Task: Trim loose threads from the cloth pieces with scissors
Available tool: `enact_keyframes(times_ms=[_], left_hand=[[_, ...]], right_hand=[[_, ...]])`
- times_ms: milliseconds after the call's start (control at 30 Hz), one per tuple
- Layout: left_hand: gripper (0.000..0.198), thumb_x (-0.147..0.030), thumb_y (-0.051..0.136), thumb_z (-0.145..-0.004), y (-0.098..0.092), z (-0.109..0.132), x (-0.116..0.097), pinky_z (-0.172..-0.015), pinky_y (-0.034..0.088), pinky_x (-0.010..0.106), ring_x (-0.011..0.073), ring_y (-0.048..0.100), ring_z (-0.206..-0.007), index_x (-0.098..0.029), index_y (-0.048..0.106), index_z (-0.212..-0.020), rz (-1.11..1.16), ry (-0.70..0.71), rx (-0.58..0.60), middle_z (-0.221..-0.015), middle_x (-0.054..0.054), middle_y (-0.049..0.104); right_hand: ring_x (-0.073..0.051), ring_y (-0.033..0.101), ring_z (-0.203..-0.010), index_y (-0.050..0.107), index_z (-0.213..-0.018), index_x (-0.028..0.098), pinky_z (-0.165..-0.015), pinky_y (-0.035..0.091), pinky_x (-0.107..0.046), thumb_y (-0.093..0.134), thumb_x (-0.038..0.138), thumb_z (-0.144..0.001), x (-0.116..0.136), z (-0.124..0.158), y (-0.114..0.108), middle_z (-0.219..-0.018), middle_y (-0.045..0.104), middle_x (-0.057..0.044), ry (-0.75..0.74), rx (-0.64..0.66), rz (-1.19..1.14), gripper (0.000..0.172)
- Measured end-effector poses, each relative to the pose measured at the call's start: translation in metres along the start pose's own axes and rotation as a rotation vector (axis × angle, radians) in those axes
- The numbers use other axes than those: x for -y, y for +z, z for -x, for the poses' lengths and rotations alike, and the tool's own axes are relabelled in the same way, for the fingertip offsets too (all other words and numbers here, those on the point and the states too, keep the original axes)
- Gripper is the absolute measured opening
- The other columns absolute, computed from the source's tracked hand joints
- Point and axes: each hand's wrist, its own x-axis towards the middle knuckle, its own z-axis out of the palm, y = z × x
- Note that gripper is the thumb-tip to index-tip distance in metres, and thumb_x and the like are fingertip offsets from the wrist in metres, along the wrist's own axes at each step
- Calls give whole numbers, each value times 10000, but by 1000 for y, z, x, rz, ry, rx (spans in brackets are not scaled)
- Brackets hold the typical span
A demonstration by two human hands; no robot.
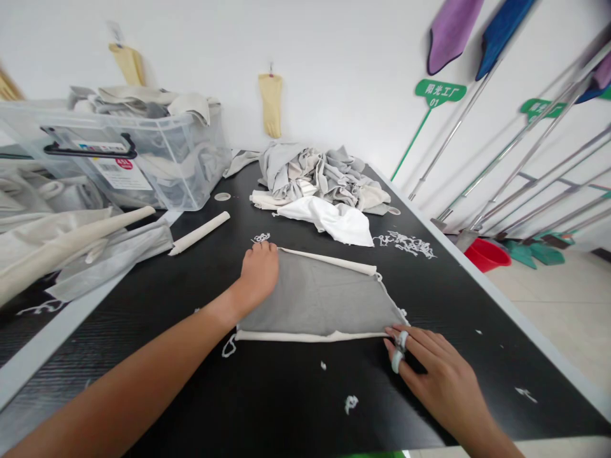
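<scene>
A grey cloth [315, 299] with white edging lies flat on the black table [267, 394] in front of me. My left hand [258, 270] rests palm down on its far left corner, fingers curled over the edge. My right hand [436, 375] lies at the cloth's near right corner, fingers stretched out and touching the edge. A small white ring-shaped tool [398, 353] sits on one of its fingers.
A heap of grey and white cloths [324, 184] lies farther back. A clear plastic bin [143, 156] of cloths stands at the back left, with rolled cloths [198, 233] beside it. White thread scraps [405, 243] dot the table. Mop poles [515, 159] lean at the right.
</scene>
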Motion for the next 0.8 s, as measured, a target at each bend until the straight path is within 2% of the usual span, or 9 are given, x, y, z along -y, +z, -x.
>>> enact_keyframes(times_ms=[100,233,333,500,667,800], left_hand=[[336,-74,357,-986,-13,23,19,-858,510,429,335,631,-1085,-130,633,-1170,-39,-16,-17,-1171,197,670],[316,-51,389,-957,-17,43,47,-825,522,411,319,655,-1052,-145,626,-1143,1,3,113,-1135,164,672],[272,-83,439,-959,-12,43,70,-860,513,362,257,686,-986,-164,636,-1128,185,32,172,-1086,118,700],[221,-285,518,-985,-1,30,96,-809,494,311,212,709,-897,-237,696,-1106,609,27,154,-978,26,759],[303,-378,550,-973,13,21,108,-730,469,291,181,676,-761,-285,705,-1216,839,-3,93,-858,-22,746],[283,-381,579,-952,20,15,108,-715,469,288,171,660,-743,-297,736,-1172,854,37,90,-902,-18,746]], right_hand=[[-284,742,-1025,768,-1202,290,-921,549,-429,715,340,-962,1,-3,-1,-1187,795,-36,-4,-16,-2,250],[-281,744,-984,772,-1205,292,-918,536,-423,702,372,-970,1,-4,0,-1175,796,-32,14,-13,5,258],[-276,747,-967,782,-1183,278,-931,530,-414,694,394,-978,3,-5,1,-1155,800,-37,23,-19,33,252],[-249,758,-979,789,-1158,268,-933,541,-365,677,421,-989,4,-5,1,-1139,803,-31,20,8,65,254],[-247,773,-988,795,-1099,306,-824,574,-326,635,485,-994,-9,-16,-9,-1123,802,-14,57,173,97,262],[-223,785,-837,783,-1027,326,-623,552,-280,602,545,-989,-15,-43,-21,-1085,804,-5,135,383,33,287]])
